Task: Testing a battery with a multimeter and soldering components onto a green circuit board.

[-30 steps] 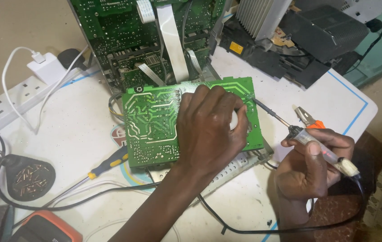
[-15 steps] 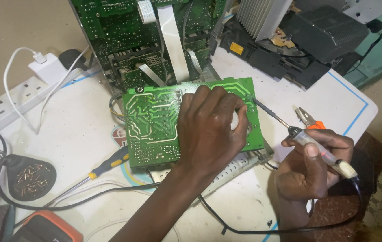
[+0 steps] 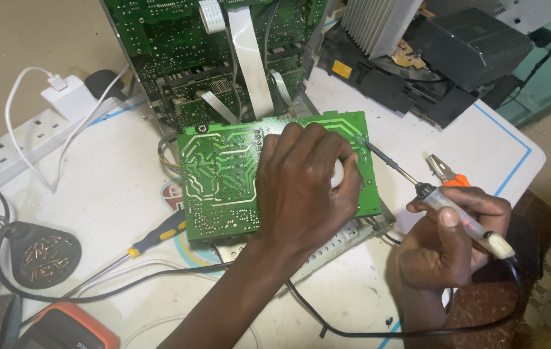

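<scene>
Green rectangular circuit board, solder side up with silvery traces, lies flat at centre on a grey metal chassis, its right half covered. Pen-shaped soldering iron, clear barrel with cream end and black cord, at 3 o'clock of the board; thin tip points to 10 o'clock, meeting the board's right edge.
</scene>
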